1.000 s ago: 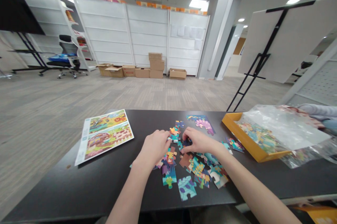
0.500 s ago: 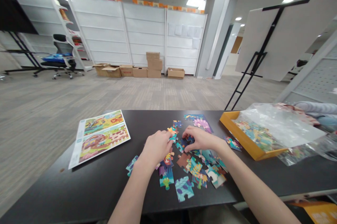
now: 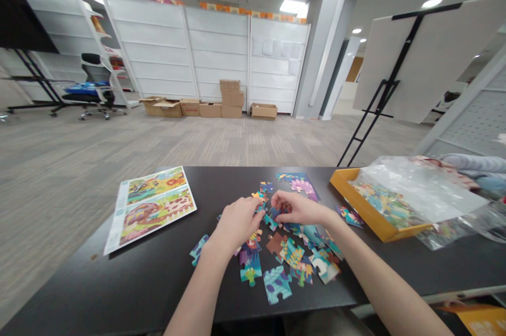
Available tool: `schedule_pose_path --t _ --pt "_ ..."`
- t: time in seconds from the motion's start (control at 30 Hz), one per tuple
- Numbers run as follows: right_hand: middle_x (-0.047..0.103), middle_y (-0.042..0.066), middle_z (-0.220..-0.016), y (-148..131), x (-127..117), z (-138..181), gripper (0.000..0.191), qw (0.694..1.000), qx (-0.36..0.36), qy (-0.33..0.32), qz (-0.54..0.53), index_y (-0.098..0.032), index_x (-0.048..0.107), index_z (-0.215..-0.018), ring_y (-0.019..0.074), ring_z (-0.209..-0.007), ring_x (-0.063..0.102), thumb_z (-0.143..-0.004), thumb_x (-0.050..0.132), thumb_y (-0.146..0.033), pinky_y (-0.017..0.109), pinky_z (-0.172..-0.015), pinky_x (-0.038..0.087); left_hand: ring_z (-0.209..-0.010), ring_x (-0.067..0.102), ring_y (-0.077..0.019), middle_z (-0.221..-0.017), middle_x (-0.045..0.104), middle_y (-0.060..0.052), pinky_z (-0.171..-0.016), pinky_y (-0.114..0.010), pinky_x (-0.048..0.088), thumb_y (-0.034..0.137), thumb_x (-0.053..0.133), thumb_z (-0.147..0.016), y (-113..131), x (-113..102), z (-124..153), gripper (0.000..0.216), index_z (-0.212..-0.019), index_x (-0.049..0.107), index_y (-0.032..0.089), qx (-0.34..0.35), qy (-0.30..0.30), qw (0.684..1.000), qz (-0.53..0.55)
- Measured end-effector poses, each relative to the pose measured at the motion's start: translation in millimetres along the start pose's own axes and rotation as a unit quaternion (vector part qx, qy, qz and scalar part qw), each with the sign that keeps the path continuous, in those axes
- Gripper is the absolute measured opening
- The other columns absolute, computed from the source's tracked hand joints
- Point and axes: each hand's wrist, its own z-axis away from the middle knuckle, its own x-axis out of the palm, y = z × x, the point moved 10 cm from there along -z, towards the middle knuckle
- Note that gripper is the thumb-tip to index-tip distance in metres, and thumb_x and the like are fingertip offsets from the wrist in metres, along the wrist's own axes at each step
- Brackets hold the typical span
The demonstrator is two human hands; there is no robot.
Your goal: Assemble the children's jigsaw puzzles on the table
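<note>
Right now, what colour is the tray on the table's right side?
The tray is orange-yellow; the head view shows it best.

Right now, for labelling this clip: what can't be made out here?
Head view only:
Pieces under the left hand and right hand: hidden by the fingers.
Orange tray contents: blurred by the plastic bag.
Picture sheet print: too small.
Sleeve at right: cut off by the edge.

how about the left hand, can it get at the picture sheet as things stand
Probably yes. The left hand is at the puzzle pieces, and only bare table lies between it and the sheet off to its left. Nothing stands in that gap.
</note>
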Motion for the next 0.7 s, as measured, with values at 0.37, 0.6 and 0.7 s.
schedule_pose_path --t 0.37,0.6,0.7 --pt "0.067 0.001 -0.081 7 -29 -1 0.037 0.977 0.007 0.089 -0.194 -0.019 0.063 -0.094 0.0149 -0.074 0.065 -0.077 0.079 -0.048 0.03 -0.073 0.053 -0.09 0.071 -0.0193 -0.097 0.076 0.0 -0.078 -0.026 0.051 0.031 0.057 -0.093 7 -2 0 0.019 -0.105 0.07 0.027 0.015 -0.008 0.991 0.133" --pt "0.067 0.003 -0.086 44 -134 57 0.04 0.921 0.045 0.343 -0.182 -0.021 0.063 -0.1 0.0153 -0.072 0.061 -0.078 0.074 -0.052 0.028 -0.068 0.051 -0.106 0.066 -0.0233 -0.111 0.072 -0.005 -0.092 -0.033 0.05 0.03 0.059 -0.092 44 13 9 0.02 -0.108 0.069 0.024 0.091 -0.014 0.992 0.087" --pt "0.066 0.001 -0.079 68 -131 62 0.041 0.955 0.123 0.25 -0.105 -0.018 0.067 -0.098 0.0132 -0.066 0.057 -0.076 0.074 -0.051 0.026 -0.061 0.047 -0.108 0.062 -0.0245 -0.11 0.069 -0.008 -0.095 -0.035 0.049 0.031 0.057 -0.093 62 20 12 0.019 -0.106 0.068 0.021 0.123 -0.018 0.99 0.06"
